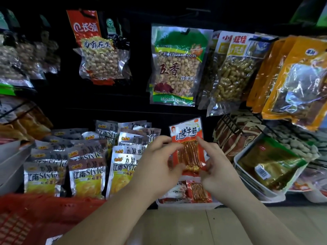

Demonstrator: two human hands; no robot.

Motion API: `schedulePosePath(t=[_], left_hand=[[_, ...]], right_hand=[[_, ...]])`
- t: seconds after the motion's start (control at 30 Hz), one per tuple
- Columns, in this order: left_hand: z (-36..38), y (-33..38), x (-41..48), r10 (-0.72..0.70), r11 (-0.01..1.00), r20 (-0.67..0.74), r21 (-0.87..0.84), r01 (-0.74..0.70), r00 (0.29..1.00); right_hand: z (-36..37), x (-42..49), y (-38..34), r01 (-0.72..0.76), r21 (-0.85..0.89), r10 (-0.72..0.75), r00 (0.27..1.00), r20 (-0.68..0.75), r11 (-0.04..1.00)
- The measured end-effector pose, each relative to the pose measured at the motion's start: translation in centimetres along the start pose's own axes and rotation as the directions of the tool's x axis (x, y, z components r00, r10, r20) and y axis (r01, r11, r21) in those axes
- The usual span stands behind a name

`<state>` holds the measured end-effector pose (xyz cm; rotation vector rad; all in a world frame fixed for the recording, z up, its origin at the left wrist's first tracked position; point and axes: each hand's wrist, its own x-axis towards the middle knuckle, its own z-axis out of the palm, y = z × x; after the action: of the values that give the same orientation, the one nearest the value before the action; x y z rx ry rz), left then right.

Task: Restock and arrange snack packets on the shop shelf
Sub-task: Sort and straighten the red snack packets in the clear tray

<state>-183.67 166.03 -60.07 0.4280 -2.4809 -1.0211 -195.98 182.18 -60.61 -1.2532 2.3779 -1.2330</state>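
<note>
Both forearms are extended forward, hands brought close together.
The left hand (159, 161) and right hand (218, 168) are curled, a red packet (185, 132) pinched between them.

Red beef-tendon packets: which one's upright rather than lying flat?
The red packet pinched between left hand and right hand, held upright above the white tray; the other packets lie flat in it.

The dark shelf (106, 106) carries rows of silver-and-yellow packets (86, 175) on the left, standing upright one behind another. Just right of them, at the near edge, a white tray (187, 205) holds red packets (198, 191) lying flat. Further right, a second white tray (270, 196) holds a tilted gold-and-green packet (269, 163). From hooks above hang a green peanut bag (177, 68), a red-topped peanut bag (99, 55) to its left, and orange packets (297, 82) at the far right.
</note>
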Motion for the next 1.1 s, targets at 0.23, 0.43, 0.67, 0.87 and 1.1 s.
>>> schedulePosePath(t=[0.23,0.43,0.67,0.87,1.1], left_hand=[[0.9,0.4,0.4,-0.118,0.918,0.044,-0.377,0.126,0.992],[-0.1,-0.8,0.3,-0.139,0.889,0.157,-0.416,0.193,0.978],[-0.6,-0.4,-0.1,-0.146,0.874,0.323,-0.401,0.275,0.935],[-0.8,-0.4,0.1,-0.148,0.819,0.333,-0.487,0.305,0.931],[-0.1,-1.1,0.0,-0.167,0.870,0.408,-0.367,0.328,0.898]], right_hand=[[1.2,-0.6,-1.5,0.095,0.175,-0.115,0.987,0.111,0.980],[-0.7,0.6,-0.8,-0.030,0.250,0.072,0.985,-0.158,0.968],[-0.4,0.9,0.0,-0.105,0.399,0.103,0.994,0.026,0.911],[-0.3,0.7,0.4,-0.147,0.311,0.108,0.984,0.139,0.939],[-0.6,0.5,0.2,-0.146,0.325,0.158,0.987,-0.011,0.934]])
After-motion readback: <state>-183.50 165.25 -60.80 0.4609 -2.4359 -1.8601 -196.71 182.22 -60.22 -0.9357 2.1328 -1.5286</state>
